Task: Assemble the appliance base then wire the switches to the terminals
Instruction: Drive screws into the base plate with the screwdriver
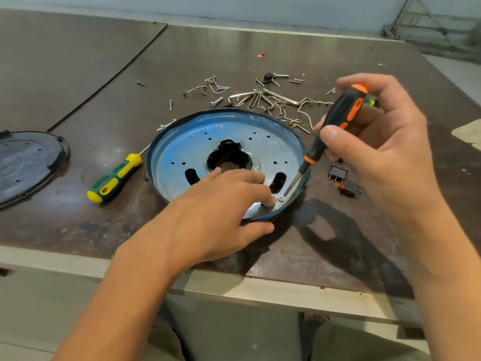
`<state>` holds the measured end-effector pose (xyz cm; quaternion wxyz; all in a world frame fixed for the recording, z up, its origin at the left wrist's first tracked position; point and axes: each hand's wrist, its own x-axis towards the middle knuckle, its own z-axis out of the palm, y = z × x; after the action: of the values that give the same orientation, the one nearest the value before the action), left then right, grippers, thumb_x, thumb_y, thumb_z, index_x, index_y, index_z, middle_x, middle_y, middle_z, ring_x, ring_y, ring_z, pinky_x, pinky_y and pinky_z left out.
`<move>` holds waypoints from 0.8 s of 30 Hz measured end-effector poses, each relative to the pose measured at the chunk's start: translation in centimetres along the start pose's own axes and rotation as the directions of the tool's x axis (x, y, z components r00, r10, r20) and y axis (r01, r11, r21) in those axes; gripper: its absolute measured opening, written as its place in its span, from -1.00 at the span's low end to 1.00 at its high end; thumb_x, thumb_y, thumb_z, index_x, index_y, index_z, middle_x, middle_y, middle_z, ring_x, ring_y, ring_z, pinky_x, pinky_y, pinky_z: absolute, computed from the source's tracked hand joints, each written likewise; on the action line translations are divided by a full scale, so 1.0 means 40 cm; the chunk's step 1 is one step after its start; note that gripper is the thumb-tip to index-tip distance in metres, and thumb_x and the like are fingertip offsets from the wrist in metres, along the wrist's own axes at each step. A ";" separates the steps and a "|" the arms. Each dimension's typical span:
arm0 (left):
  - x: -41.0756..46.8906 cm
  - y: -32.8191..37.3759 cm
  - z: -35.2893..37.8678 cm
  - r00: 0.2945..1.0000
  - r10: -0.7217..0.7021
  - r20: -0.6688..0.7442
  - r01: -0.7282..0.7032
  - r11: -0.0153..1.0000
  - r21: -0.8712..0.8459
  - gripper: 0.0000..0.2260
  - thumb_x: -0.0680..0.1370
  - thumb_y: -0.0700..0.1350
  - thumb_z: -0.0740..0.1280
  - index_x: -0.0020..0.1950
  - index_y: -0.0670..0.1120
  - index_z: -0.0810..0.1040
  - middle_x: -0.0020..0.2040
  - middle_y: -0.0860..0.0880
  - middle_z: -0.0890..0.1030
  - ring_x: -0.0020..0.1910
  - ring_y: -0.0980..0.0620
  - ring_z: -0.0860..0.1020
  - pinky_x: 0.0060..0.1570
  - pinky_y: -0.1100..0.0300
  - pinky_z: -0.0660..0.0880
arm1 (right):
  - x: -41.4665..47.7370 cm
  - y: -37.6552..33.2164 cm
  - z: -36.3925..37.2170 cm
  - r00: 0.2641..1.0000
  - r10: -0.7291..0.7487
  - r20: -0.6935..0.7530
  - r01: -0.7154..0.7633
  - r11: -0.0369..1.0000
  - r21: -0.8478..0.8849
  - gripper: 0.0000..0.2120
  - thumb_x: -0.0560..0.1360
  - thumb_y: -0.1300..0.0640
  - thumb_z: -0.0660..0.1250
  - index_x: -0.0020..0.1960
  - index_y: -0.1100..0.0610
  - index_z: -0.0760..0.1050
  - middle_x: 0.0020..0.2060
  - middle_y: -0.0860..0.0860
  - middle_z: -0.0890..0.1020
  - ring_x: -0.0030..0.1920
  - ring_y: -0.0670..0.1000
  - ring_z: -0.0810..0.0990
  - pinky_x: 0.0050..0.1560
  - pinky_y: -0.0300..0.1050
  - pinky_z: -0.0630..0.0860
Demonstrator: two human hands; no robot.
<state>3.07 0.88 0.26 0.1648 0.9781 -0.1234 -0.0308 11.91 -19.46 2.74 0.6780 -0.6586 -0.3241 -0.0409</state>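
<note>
Right hand [377, 142] curls tightly round the screwdriver [330, 131], its tip on a screw [280, 198] at the near-right rim of the base [182, 152]. Left hand [221, 204] pinches that rim, thumb outside. Switches [338, 174] lie just right of it.

On the table [78, 74], a screwdriver [114, 178] and a cover [26, 162] lie left of the base [182, 157], switches [343, 181] right, loose screws [260, 97] behind.

Flat round blue metal base [179, 155]; two black switches [337, 174] near its right rim
</note>
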 end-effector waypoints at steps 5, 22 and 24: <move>0.000 -0.002 0.002 1.000 0.013 -0.015 -0.013 1.000 0.003 -0.68 0.54 0.26 0.28 0.29 0.28 0.47 0.53 0.18 0.30 0.52 0.16 0.22 0.52 0.01 0.05 | -0.003 0.006 0.015 0.997 -0.030 0.072 0.035 0.997 -0.075 -0.55 0.51 0.47 0.35 0.35 0.22 0.38 -0.15 0.42 0.47 -0.20 0.03 0.56 -0.12 -0.17 0.59; 0.003 -0.002 0.007 0.999 0.024 -0.034 -0.023 0.999 0.038 -0.73 0.54 0.25 0.27 0.23 0.29 0.44 0.46 0.19 0.35 0.47 0.15 0.29 0.50 0.02 0.09 | -0.006 0.010 0.027 0.992 -0.097 0.084 0.107 0.987 -0.119 -0.51 0.52 0.46 0.36 0.37 0.15 0.38 -0.16 0.35 0.50 -0.18 0.20 0.59 -0.08 0.00 0.65; 0.003 -0.002 0.006 0.999 0.026 -0.033 -0.024 0.999 0.044 -0.73 0.54 0.25 0.27 0.23 0.28 0.44 0.46 0.19 0.35 0.46 0.15 0.30 0.50 0.02 0.10 | -0.006 0.007 0.029 0.990 -0.091 0.104 0.106 0.983 -0.150 -0.53 0.53 0.43 0.37 0.37 0.13 0.40 -0.15 0.31 0.52 -0.15 0.22 0.59 -0.10 0.15 0.64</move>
<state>3.18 0.84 0.00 0.1462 0.9802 -0.1335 -0.0096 11.41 -18.45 2.27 0.6054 -0.6936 -0.3845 -0.0673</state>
